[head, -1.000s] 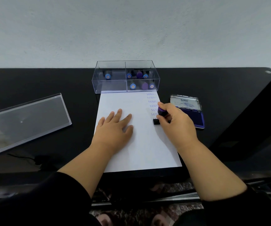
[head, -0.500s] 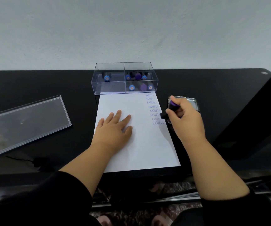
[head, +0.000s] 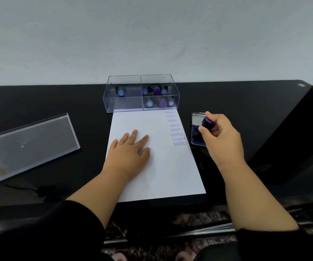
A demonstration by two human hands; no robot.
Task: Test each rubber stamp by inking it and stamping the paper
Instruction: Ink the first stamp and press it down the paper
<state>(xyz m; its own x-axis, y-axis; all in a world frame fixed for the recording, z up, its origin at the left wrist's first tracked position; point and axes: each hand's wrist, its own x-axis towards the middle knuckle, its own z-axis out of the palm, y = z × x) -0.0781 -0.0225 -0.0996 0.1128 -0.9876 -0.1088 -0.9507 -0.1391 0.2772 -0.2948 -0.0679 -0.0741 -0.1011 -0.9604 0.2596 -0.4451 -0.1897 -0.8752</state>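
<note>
While the clear lid [head: 27, 146] lies off to the far left on the black table [head: 246, 102], the left hand [head: 128, 154] rests flat on the paper [head: 151, 176], its fingers [head: 134, 134] straight and slightly spread to pin the sheet. Beyond the paper's far edge stands the clear divided box [head: 141, 93], with more stamps upright in its compartments. Down the sheet's right margin runs a column of SAMPLE prints [head: 176, 129], some of them faint or clipped at the edge. Just right of the paper sits the open ink pad [head: 196, 136], and over it the right hand [head: 218, 135] pinches the purple stamp [head: 206, 122] between thumb and curled fingers, tilted, its base down at the pad; whether the rubber face is touching the ink is hard to tell, since the hand covers it.

Judging by those weak prints, the inking wants a level, square press, perhaps a second dab, so that the whole face takes ink. For the print, a straight drop further in from the margin, even pressure and a clean vertical lift should help.
</note>
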